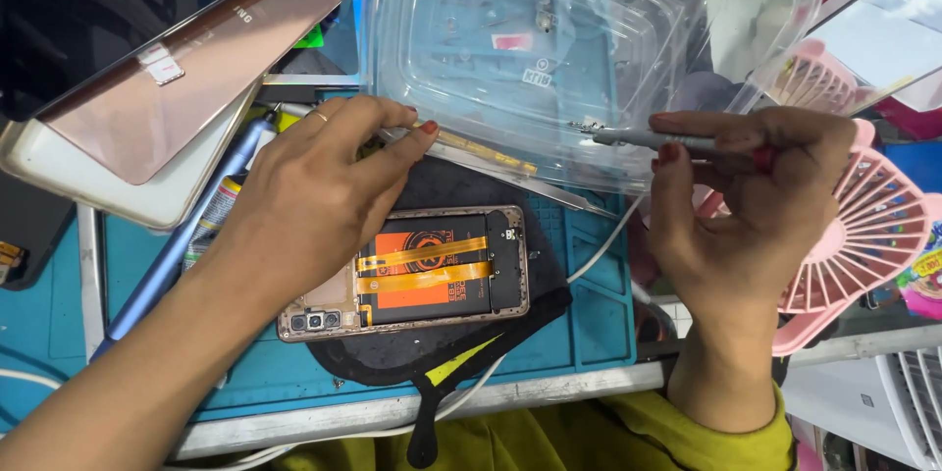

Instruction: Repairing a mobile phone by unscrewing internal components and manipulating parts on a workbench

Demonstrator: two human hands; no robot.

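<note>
On a cluttered workbench, a teal silicone repair mat point(589, 324) covers the surface, its moulded compartments showing at the right edge. A dark fabric pad point(491, 339) lies on the mat, with a strap hanging over the bench's pale metal lip point(549, 388). At upper left, a rose-gold phone back cover point(186, 78) rests tilted on top of a white-edged device point(118, 191), and a blue pen-like tool point(167, 255) runs diagonally beneath them. Stacked clear plastic containers point(549, 49) fill the upper middle. A pink fan point(863, 226) stands at the right, partly behind the wrist, and a white cable point(599, 245) trails across the mat toward the bench edge.

An opened smartphone point(412, 275) lies face down on the dark pad, near the middle of the bench, directly under the left hand. Its back is off: a black battery with an orange label fills most of the gold frame, two orange flex ribbons cross it lengthwise, and a camera cluster sits at the lower left corner.

Above the phone's upper left end, the left hand point(314, 196) pinches a slim metal tool point(471, 159) between thumb and forefinger; this tool slants down to the right along the container's edge. Beside the fan, the right hand point(756, 206) grips a thin grey screwdriver point(638, 138) with a red end, its tip pointing left, raised well clear of the phone.
</note>
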